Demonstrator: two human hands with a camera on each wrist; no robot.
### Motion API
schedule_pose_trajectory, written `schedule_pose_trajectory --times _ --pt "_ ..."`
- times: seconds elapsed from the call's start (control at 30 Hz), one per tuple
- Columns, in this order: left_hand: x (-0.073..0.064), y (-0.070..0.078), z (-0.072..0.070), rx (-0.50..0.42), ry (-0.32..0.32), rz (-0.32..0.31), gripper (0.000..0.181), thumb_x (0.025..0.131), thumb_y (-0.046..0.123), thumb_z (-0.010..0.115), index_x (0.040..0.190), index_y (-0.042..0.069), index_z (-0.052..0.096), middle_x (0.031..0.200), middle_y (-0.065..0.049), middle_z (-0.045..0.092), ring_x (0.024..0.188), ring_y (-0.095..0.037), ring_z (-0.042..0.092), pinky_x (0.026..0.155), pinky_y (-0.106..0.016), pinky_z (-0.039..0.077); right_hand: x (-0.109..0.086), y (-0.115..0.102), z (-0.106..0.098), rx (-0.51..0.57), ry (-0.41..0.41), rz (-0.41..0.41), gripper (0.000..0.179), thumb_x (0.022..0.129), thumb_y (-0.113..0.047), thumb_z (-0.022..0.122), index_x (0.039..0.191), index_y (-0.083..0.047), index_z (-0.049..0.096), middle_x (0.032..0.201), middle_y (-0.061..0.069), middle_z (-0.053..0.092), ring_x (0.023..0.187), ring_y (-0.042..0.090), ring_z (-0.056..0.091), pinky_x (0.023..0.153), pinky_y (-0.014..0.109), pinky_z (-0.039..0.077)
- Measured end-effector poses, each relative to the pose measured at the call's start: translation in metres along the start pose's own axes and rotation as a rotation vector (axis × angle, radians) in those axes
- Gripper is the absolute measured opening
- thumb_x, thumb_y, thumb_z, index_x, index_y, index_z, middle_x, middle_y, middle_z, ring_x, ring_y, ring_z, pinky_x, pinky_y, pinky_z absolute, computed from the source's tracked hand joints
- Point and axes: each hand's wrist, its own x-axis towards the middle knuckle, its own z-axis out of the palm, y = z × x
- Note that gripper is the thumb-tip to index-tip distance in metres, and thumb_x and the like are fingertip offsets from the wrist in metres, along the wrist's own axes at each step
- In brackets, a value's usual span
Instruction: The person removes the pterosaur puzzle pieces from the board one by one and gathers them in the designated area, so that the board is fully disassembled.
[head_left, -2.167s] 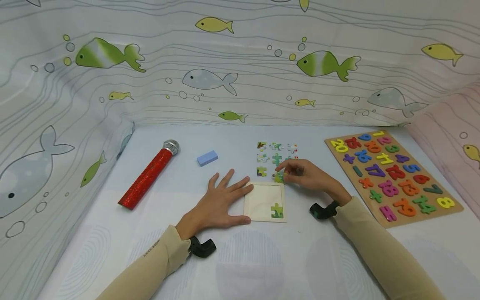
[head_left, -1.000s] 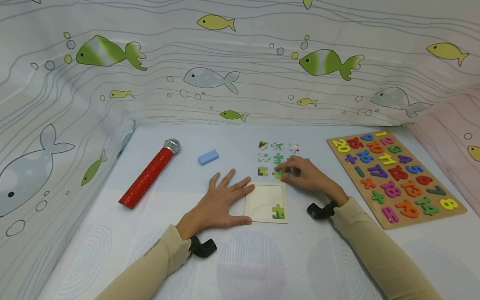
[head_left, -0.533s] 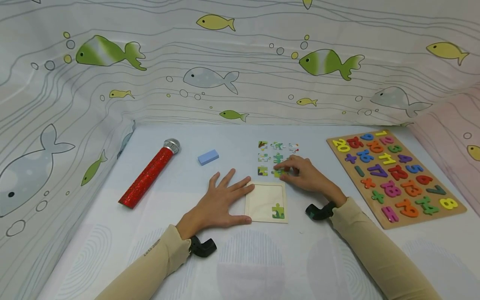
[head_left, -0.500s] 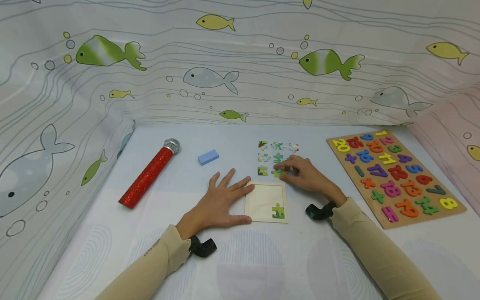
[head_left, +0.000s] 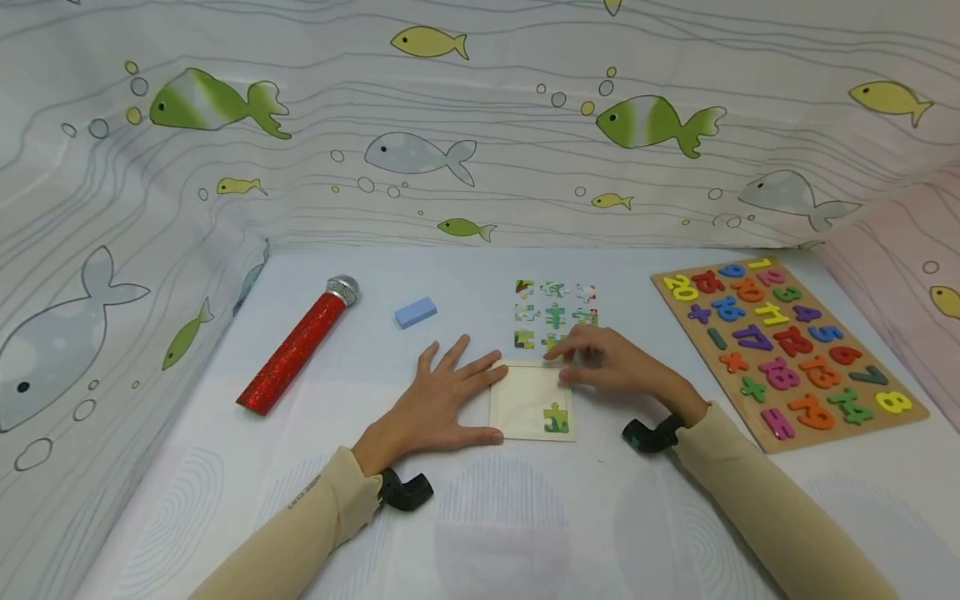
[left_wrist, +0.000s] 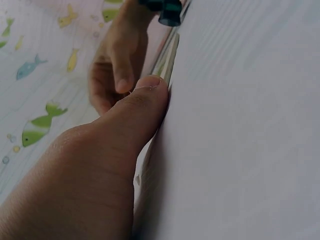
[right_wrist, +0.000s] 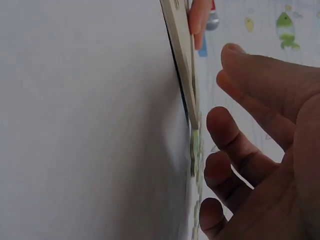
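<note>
My left hand (head_left: 435, 408) lies flat with spread fingers, its thumb and index fingertip on the left side of a small pale wooden puzzle tray (head_left: 519, 402). One green puzzle piece (head_left: 556, 418) sits in the tray's lower right corner. Over the tray's upper right corner hovers my right hand (head_left: 618, 362), fingers loosely bent. The right wrist view shows a gap between its thumb (right_wrist: 237, 57) and fingers, with nothing in it. Just beyond its fingertips lies the bottom-row middle piece (head_left: 552, 341), partly covered. Other picture pieces (head_left: 555, 314) are laid out in rows behind the tray.
A red glitter microphone (head_left: 300, 346) with a silver head lies at the left. Near it is a blue block (head_left: 416, 312). At the right, a wooden number board (head_left: 738, 354) holds colourful numerals and signs. A fish-print cloth (head_left: 420, 100) rises behind the table.
The bottom-row middle piece has slid slightly away from the tray into its row. My right hand has since come off it and back toward the tray. My left hand has stayed put.
</note>
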Motion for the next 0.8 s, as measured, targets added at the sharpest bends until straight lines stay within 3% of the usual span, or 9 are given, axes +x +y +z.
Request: schedule_pose_trajectory --times 0.23,0.43,0.8 --pt "0.001 -0.001 0.0 0.0 -0.018 -0.012 0.092 0.083 0.08 0.057 0.159 0.033 0.035 0.168 0.01 0.029 0.159 -0.037 0.013 0.119 -0.071 0.009 -0.014 -0.02 0.01 -0.053 -0.131 -0.049 0.035 0.083 -0.028 0.086 0.116 -0.028 0.076 0.105 -0.011 0.066 0.102 0.009 0.053 0.092 0.038 0.034" --pt "0.002 0.0 -0.001 -0.004 -0.024 -0.017 0.093 0.083 0.08 0.057 0.159 0.033 0.035 0.168 0.01 0.029 0.159 -0.037 0.013 0.119 -0.07 0.009 -0.021 -0.031 0.015 -0.131 -0.181 -0.122 0.037 0.08 -0.035 0.087 0.114 -0.027 0.076 0.105 -0.009 0.063 0.103 0.009 0.05 0.09 0.038 0.032" --pt "0.001 0.001 -0.002 -0.003 -0.019 -0.02 0.092 0.082 0.081 0.057 0.159 0.033 0.036 0.167 0.01 0.03 0.159 -0.037 0.015 0.119 -0.071 0.01 -0.022 -0.04 0.017 -0.174 -0.204 -0.065 0.035 0.077 -0.035 0.089 0.109 -0.03 0.076 0.103 -0.011 0.062 0.102 0.009 0.051 0.088 0.036 0.031"
